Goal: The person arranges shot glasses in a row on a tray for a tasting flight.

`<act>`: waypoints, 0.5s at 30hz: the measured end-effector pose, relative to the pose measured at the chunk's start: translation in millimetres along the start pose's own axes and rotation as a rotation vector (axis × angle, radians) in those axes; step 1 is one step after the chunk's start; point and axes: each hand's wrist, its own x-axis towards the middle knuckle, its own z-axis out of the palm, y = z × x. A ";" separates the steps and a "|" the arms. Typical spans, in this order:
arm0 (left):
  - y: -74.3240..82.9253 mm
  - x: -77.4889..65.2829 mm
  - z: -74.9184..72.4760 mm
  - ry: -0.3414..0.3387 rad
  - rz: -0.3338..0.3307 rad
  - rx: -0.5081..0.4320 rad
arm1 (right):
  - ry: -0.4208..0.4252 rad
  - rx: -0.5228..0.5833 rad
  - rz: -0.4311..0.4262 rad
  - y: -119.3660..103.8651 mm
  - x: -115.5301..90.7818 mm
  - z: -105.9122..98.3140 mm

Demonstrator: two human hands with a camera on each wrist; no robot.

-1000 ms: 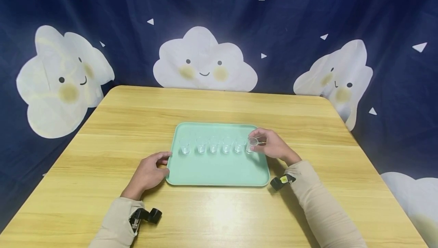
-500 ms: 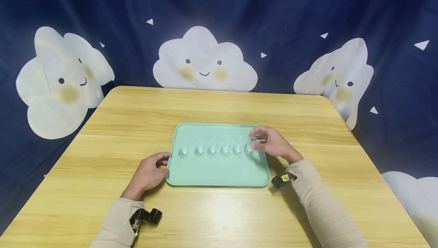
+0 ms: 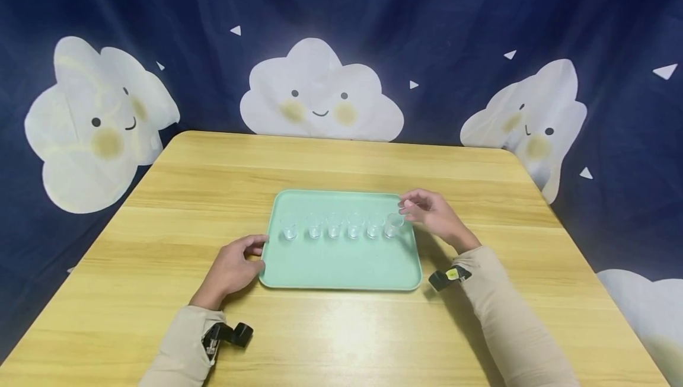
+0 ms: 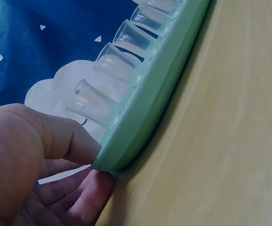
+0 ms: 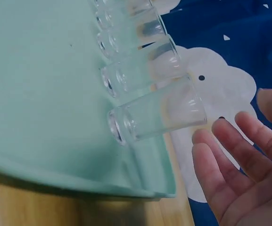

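A mint green tray (image 3: pixel 341 264) lies mid-table and carries a row of several small clear glasses (image 3: pixel 333 225). My left hand (image 3: pixel 235 265) pinches the tray's near left corner. In the left wrist view the left hand (image 4: pixel 37 155) has its thumb on the tray rim (image 4: pixel 159 99) and a finger under it. My right hand (image 3: pixel 424 210) hovers just right of the rightmost glass (image 3: pixel 393 224) with fingers relaxed and holds nothing. In the right wrist view that glass (image 5: pixel 159 115) stands upright on the tray (image 5: pixel 41 94), a small gap from the fingers (image 5: pixel 230 155).
The tray sits on a light wooden table (image 3: pixel 160 227) with bare wood on all sides. A dark blue curtain (image 3: pixel 320 8) printed with white clouds hangs behind and around the table. Small black camera mounts sit on both wrists.
My right hand has let go of the rightmost glass and drawn slightly back and to the right. The glass now stands alone in the row. The left hand has not moved.
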 end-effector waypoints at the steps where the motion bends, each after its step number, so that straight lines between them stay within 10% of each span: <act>1: 0.3 0.3 0.2 0.001 0.001 0.000 | 0.017 0.002 0.004 0.0 -1.2 -0.2; 15: 11.2 3.2 -8.2 0.170 0.188 0.118 | 0.321 -0.450 -0.179 -1.2 -26.9 -2.5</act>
